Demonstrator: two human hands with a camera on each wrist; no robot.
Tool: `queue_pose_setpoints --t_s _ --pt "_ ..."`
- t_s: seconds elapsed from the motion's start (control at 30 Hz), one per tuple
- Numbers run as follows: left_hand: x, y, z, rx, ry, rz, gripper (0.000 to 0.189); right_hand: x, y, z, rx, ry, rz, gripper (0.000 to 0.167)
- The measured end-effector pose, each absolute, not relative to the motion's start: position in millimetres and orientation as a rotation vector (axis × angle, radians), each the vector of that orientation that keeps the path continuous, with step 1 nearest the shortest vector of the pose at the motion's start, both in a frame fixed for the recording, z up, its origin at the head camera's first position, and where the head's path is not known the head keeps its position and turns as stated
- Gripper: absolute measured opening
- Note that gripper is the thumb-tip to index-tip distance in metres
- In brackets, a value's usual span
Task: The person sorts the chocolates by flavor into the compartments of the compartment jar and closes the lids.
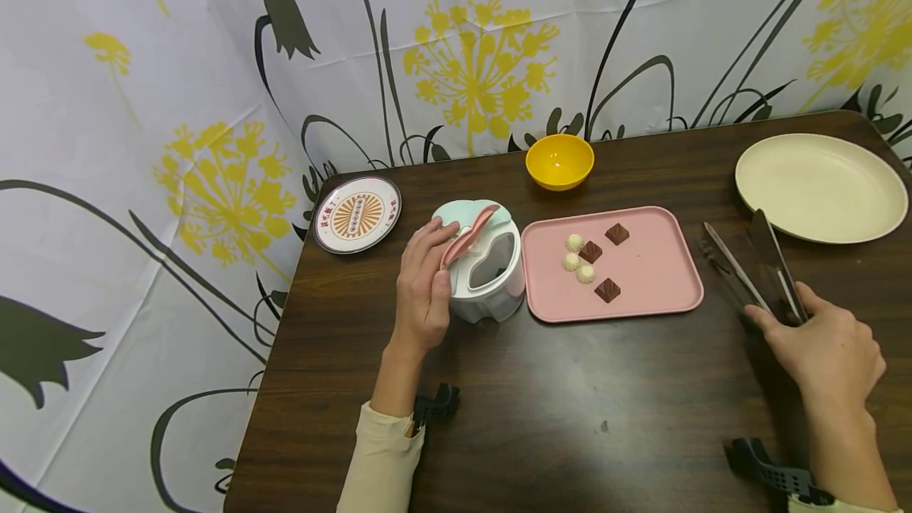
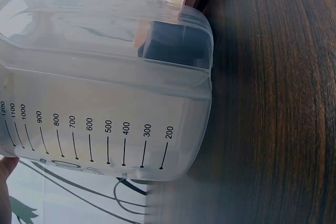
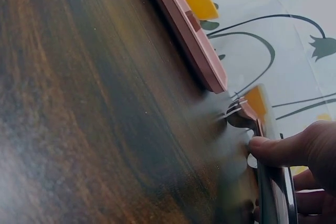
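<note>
The left hand (image 1: 423, 291) pinches the pink flap (image 1: 470, 237) on top of the clear-sided container (image 1: 492, 307), which stands left of centre on the worktop (image 1: 499, 418). The right hand (image 1: 830, 347) grips metal tongs (image 3: 272, 192), their arms spread. A dark piece (image 2: 176, 44) lies inside the container. Between container and tongs, the pink tray (image 1: 655, 267) stands in the way, bearing dark squares (image 1: 617, 233) and cream-coloured pieces (image 1: 571, 261). Beyond it sits the yellow bowl (image 1: 560, 172); the printed plate (image 1: 385, 204) lies far left, the cream plate (image 1: 822, 188) far right near the tongs' tips. A flowered cloth (image 1: 342, 85) hangs behind.
</note>
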State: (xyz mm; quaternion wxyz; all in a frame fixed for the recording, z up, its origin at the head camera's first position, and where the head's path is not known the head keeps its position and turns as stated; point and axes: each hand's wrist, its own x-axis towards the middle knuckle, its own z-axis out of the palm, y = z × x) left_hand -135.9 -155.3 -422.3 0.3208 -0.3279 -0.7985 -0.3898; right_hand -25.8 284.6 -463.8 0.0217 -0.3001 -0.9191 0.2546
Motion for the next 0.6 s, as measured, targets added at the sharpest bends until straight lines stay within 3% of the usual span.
queue_pose_setpoints --t_s 0.6 --pt "-136.5 -155.1 -423.0 -0.858 -2.094 -1.025 0.051 -26.4 286.5 -459.5 -0.949 -2.894 0.787 0.097"
